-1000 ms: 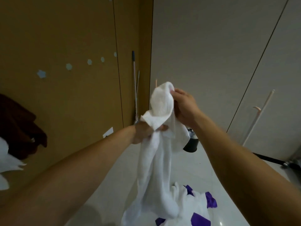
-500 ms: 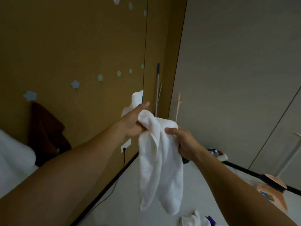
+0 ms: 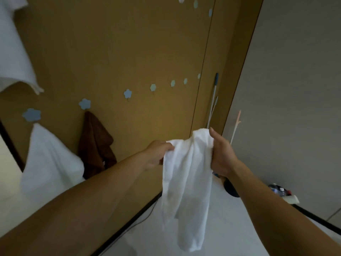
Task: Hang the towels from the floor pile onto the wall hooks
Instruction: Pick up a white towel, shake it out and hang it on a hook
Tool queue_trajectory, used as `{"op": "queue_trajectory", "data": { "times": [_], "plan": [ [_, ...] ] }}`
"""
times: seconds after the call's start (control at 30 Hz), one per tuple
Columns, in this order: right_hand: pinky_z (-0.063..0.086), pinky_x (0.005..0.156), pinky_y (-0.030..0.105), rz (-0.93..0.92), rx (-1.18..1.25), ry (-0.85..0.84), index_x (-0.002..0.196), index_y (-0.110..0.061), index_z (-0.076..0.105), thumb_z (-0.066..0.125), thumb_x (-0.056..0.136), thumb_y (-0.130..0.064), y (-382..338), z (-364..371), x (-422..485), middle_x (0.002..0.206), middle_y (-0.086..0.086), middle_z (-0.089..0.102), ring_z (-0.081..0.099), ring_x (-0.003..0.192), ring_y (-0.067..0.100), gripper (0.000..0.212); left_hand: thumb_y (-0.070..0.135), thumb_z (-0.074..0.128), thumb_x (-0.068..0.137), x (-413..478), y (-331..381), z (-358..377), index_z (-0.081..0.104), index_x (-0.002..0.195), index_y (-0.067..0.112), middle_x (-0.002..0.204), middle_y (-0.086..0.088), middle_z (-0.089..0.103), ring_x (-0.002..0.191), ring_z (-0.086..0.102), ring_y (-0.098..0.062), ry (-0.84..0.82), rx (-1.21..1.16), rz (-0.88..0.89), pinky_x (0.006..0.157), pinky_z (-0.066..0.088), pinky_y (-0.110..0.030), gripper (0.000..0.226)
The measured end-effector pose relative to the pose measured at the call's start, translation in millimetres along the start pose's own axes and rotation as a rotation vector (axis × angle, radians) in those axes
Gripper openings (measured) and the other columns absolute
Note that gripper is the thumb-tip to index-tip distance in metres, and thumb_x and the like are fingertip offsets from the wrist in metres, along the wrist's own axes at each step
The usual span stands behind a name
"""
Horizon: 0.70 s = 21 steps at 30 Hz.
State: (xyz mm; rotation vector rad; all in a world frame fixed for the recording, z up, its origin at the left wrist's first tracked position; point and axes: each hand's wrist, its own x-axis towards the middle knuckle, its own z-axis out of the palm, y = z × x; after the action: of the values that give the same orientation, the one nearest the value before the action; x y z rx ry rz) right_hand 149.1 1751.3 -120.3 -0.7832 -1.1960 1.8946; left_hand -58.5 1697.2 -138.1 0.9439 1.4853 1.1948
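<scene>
Count: 4 towels, 10 blue flower hooks (image 3: pixel 127 93) (7 in the lower row, 3 above). White towel (image 3: pixel 186 182) is in hand; hung on the wall are a brown towel (image 3: pixel 96 143), a white one (image 3: pixel 49 159) and another white one (image 3: pixel 13 43) top-left. Vs 0.5 s ago: hands further apart, top edge stretched between them. Both arms extended toward the wall. Left hand (image 3: pixel 156 154) pinches the towel's left corner, right hand (image 3: pixel 220 156) grips the bunched right end, thumb up. Towel dangles mid-air above the floor.
</scene>
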Motion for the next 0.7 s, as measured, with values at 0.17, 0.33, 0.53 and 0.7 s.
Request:
{"op": "queue_trajectory", "data": {
  "times": [0.17, 0.33, 0.53, 0.7],
  "plan": [
    [0.047, 0.095, 0.050, 0.035, 0.081, 0.019, 0.128, -0.009, 0.062, 0.052, 0.090, -0.049, -4.2, -18.8, 19.4, 0.126, 0.017, 0.064, 0.061, 0.115, 0.036, 0.056, 0.013, 0.047, 0.089, 12.8, 13.0, -38.3, 0.063, 0.090, 0.015, 0.092, -0.007, 0.065, 0.083, 0.062, -0.025, 0.312, -0.086, 0.097, 0.071, 0.051, -0.033, 0.015],
    [0.036, 0.104, 0.058, 0.209, -0.075, 0.290, 0.129, -0.004, 0.052, 0.055, 0.090, -0.030, -8.9, -47.4, 51.4, 0.131, 0.021, 0.055, 0.054, 0.116, 0.042, 0.047, 0.019, 0.042, 0.096, 18.0, 22.5, -77.7, 0.056, 0.117, 0.007, 0.108, -0.015, 0.060, 0.094, 0.059, -0.031, 0.463, 0.091, 0.119, 0.079, 0.052, -0.039, 0.028],
    [0.051, 0.082, 0.049, 0.168, -0.134, 0.416, 0.115, -0.001, 0.060, 0.065, 0.086, -0.010, -13.4, -72.6, 83.3, 0.123, 0.021, 0.059, 0.060, 0.104, 0.040, 0.032, 0.024, 0.054, 0.093, 25.4, 34.5, -106.9, 0.052, 0.100, 0.015, 0.082, 0.002, 0.052, 0.073, 0.050, -0.014, 0.605, 0.071, 0.101, 0.069, 0.041, -0.028, 0.011],
    [0.059, 0.070, 0.034, -0.005, -0.311, 0.336, 0.095, -0.011, 0.071, 0.073, 0.080, -0.005, -25.1, -81.5, 103.8, 0.106, 0.008, 0.067, 0.065, 0.085, 0.024, 0.017, 0.024, 0.060, 0.090, 31.4, 39.2, -114.6, 0.054, 0.090, 0.011, 0.087, -0.002, 0.056, 0.083, 0.055, -0.021, 0.608, 0.049, -0.007, 0.080, 0.048, -0.036, 0.014]
  ]
}}
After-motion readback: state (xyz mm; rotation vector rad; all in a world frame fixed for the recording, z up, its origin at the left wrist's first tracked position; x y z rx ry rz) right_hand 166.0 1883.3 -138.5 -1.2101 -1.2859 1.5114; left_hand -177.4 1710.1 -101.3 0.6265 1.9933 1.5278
